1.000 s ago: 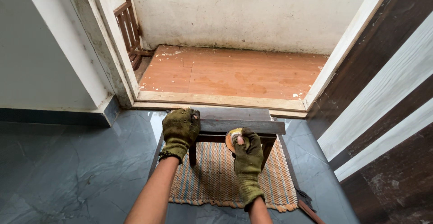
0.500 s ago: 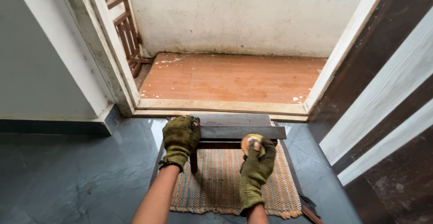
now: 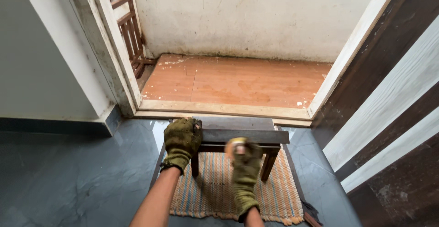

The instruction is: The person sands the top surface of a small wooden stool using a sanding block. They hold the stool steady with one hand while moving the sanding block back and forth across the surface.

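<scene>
A small dark wooden stool (image 3: 256, 133) stands on a striped woven mat (image 3: 215, 190) before a doorway. My left hand (image 3: 182, 138), in an olive work glove, grips the stool's left end. My right hand (image 3: 244, 163), also gloved, presses a small tan pad (image 3: 237, 144), apparently sandpaper, against the stool's front edge; the hand is motion-blurred.
Beyond a pale threshold (image 3: 219, 109) lies a balcony with an orange-brown floor (image 3: 238, 78) and a stained white wall. A wooden rack (image 3: 130, 35) leans at the left. A dark door with white stripes (image 3: 388, 112) stands open on the right. Grey glossy tiles (image 3: 68, 172) surround the mat.
My right hand has slid left along the stool's front edge with the pad. My left hand keeps its grip on the stool. The view has tilted slightly.
</scene>
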